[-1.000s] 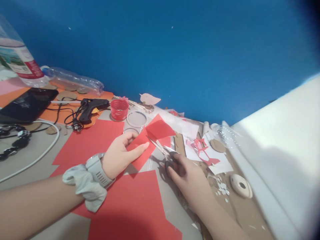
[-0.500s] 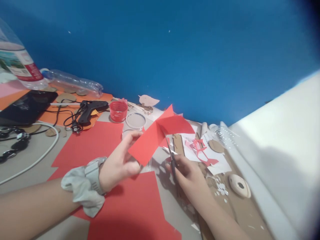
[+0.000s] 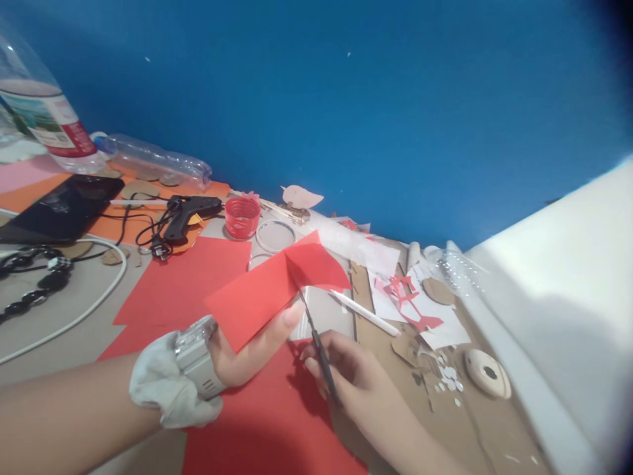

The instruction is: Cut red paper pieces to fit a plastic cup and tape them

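The person's left hand is raised over the surface, a grey watch and a pale hair tie on the wrist. A folded red paper lies across the front of this hand and covers most of its fingers; only the thumb shows clearly, stretched out along the lower edge of the paper. I cannot tell whether the hidden fingers pinch the paper or merely support it.

The right hand is curled around the black handles of the scissors. The scissors are seen nearly edge-on, their points at the lower edge of the red paper, close to the left thumb. Whether the blades are parted cannot be made out.

The red paper is held above the surface, between the two arms, one end bent away at a crease. Beneath and behind it, further red sheets lie flat.

Beyond the right hand, a white pen lies partly over cardboard, with small white discs scattered near a cream-coloured object that I cannot identify.

Beyond the left hand, a red tub stands beside a clear ring and a black glue gun.
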Tool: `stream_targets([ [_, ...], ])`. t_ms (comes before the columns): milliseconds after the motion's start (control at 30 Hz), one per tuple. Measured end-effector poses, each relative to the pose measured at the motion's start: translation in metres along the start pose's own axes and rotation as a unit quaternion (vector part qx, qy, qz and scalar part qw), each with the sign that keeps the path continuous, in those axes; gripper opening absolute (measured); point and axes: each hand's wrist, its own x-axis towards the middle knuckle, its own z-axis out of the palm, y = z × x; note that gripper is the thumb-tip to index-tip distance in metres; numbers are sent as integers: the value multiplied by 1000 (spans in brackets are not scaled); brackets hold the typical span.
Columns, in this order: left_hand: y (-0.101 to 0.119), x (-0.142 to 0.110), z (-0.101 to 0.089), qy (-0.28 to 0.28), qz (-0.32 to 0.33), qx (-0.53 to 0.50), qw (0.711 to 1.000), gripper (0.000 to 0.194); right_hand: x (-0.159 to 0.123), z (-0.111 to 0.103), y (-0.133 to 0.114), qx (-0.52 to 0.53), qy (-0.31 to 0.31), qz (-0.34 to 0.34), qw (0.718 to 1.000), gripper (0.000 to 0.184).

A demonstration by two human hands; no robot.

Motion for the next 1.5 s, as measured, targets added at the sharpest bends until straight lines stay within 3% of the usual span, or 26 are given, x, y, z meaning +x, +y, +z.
stream_targets([
  [67,2,4,-2,14,33,41,999,12,0,-1,1,-3,0,5,1000,24],
  [133,1,7,-1,45,23,51,997,20,0,-2,1,0,-3,10,1000,24],
  [267,-1,8,3,71,-90,-9,993,31,-1,-3,-2,11,-13,18,1000,26],
  [333,-1,8,5,73,-117,-30,990,32,-1,-3,-4,16,-15,17,1000,28],
  [633,-2,6,6,84,-100,26,991,42,1,-3,-2,-39,-18,13,999,21],
  [767,-2,7,6,87,-103,47,990,46,-1,-1,2,-98,15,-6,995,16],
  [1033,0,3,2,26,-27,56,998,32,-4,-3,5,-269,103,-49,956,13],
  [1333,6,5,5,80,50,92,991,24,-2,-7,7,-360,170,-39,916,10],
  [1433,3,6,7,61,23,76,995,20,0,-9,7,-387,177,-28,905,11],
  [1500,1,5,10,82,-48,14,995,25,1,-10,8,-399,184,-21,898,12],
])
